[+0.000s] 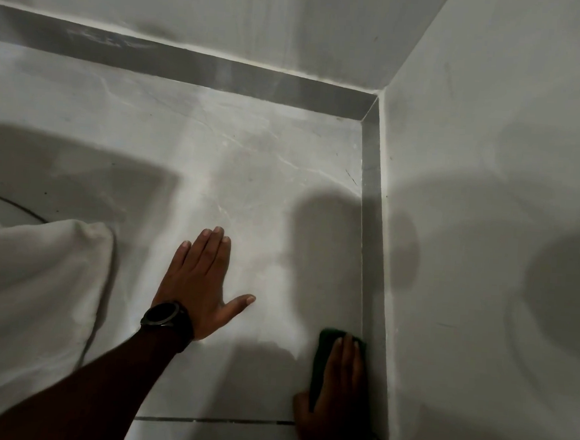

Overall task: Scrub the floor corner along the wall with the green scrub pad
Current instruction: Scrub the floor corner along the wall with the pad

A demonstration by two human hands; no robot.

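The green scrub pad (323, 356) lies flat on the grey floor tile at the lower right, pressed against the grey skirting strip (370, 253) of the right wall. My right hand (334, 394) lies over the pad with fingers flat on top and thumb at its left edge, holding it down. Most of the pad is hidden under that hand. My left hand (202, 282), with a black watch on its wrist, rests flat on the tile further left, fingers spread and holding nothing. The floor corner (369, 117) where the two walls meet is further ahead.
A white cloth or bedding bundle (33, 291) lies on the floor at the left. A dark grout line (212, 420) crosses the tile near the bottom. White walls (486, 233) close the space on the right and at the back.
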